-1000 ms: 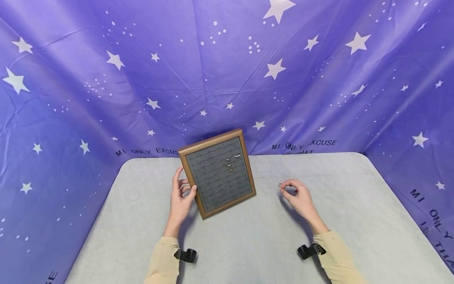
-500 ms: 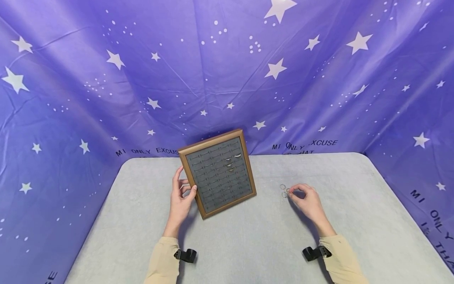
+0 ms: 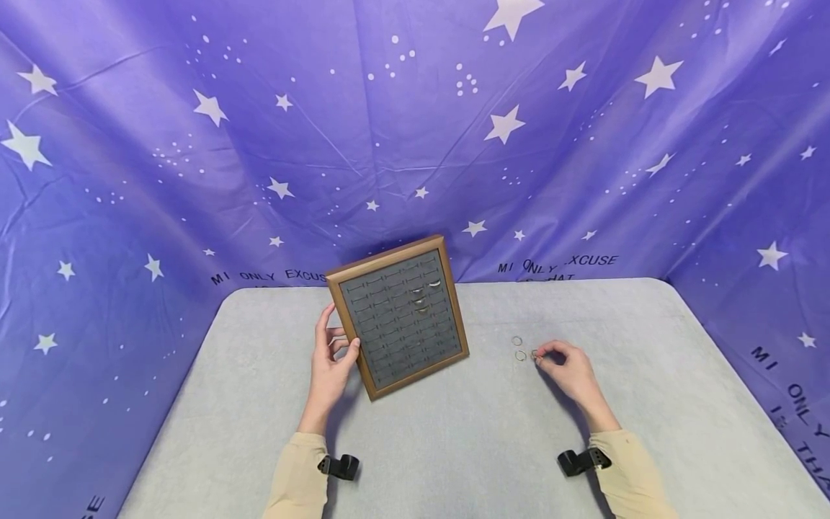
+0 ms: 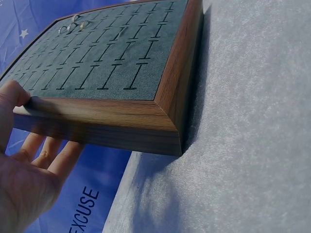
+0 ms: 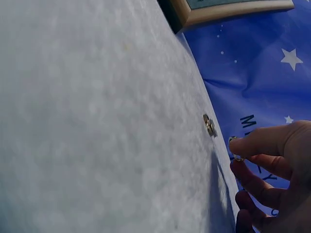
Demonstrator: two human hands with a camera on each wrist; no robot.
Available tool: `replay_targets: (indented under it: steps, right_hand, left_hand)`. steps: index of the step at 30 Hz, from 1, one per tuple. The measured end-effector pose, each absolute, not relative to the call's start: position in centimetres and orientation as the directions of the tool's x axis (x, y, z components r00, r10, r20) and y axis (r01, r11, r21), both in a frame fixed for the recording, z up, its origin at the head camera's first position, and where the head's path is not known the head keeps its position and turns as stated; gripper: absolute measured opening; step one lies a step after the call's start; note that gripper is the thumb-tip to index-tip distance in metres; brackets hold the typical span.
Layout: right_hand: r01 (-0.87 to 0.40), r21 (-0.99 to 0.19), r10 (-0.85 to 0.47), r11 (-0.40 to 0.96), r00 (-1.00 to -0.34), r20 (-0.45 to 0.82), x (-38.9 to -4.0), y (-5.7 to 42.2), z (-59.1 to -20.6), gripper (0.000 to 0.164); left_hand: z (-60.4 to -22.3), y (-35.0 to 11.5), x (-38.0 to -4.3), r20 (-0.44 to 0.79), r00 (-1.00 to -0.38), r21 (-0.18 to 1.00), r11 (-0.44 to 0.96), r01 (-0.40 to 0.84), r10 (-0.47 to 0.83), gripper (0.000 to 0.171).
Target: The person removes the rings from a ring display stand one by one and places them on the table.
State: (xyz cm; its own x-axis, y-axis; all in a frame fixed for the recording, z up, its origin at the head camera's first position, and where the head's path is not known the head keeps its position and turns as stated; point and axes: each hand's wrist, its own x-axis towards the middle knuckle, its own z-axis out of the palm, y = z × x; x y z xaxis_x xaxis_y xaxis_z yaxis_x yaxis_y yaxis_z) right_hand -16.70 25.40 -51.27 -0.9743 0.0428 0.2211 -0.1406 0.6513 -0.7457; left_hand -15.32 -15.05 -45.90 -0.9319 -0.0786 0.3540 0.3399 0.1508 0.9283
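Observation:
My left hand (image 3: pixel 333 364) grips the left side of a wooden-framed ring display tray (image 3: pixel 462 339), thumb in front and fingers behind. The tray stands tilted up, its grey slotted pad (image 4: pixel 109 53) facing me. Several rings (image 3: pixel 419 301) sit in slots toward its upper right. To the right of the tray, my right hand (image 3: pixel 570 371) pinches a small ring (image 5: pixel 235 148) between thumb and fingertips, just above the table. Two loose rings lie to the left of that hand, a farther ring (image 3: pixel 516 341) and a nearer ring (image 3: pixel 521 355).
A grey cloth-like surface covers the table (image 3: pixel 441 447). Behind it and at both sides hangs a purple curtain (image 3: pixel 363 130) with white stars and lettering. Each wrist wears a black camera on a strap, such as the right wrist camera (image 3: pixel 573 462).
My right hand has moved right and a little nearer, with a ring in its fingertips. Two rings on the table now show beside it. The left hand and tray have stayed put.

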Motion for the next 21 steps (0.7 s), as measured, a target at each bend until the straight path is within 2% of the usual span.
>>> replay_targets:
  steps: [6,21]
  right_hand:
    - [-0.092,-0.719,0.04,0.689,-0.986,0.165,-16.87,26.12,-51.45,0.007]
    - [-0.064,-0.685,0.026,0.725,-0.992,0.12,-17.27,26.53,-51.33,0.008]
  left_hand:
    - [-45.9,-15.03,-15.36,0.349,-0.933,0.931,0.144,0.336,-0.082,0.071]
    - [-45.93,-15.1,-15.36,0.339,-0.937,0.935,0.142,0.326,-0.078,0.071]
